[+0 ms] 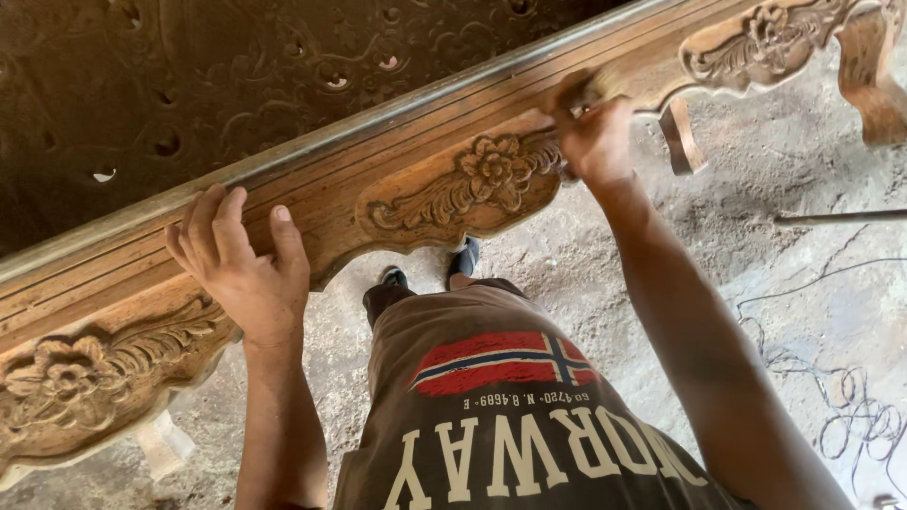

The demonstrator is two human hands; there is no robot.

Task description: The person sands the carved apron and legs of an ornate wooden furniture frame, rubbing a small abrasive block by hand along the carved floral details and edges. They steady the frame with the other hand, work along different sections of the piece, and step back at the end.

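A long carved wooden furniture rail (397, 151) with flower and leaf carvings runs across the view from lower left to upper right. My left hand (241, 264) rests flat on the rail's front face, fingers spread, holding nothing. My right hand (590, 127) is blurred and pressed against the rail beside the central carved flower (491, 175), its fingers closed on a small brownish piece, probably sandpaper (590, 90). Another carved flower (61, 373) sits at the lower left.
A dark carved panel (236, 66) with pierced holes lies behind the rail. A carved wooden leg (874, 71) stands at the upper right. The dusty concrete floor (812, 312) holds a loose wire (855, 416) and a thin rod (841, 217). My feet (430, 269) stand below the rail.
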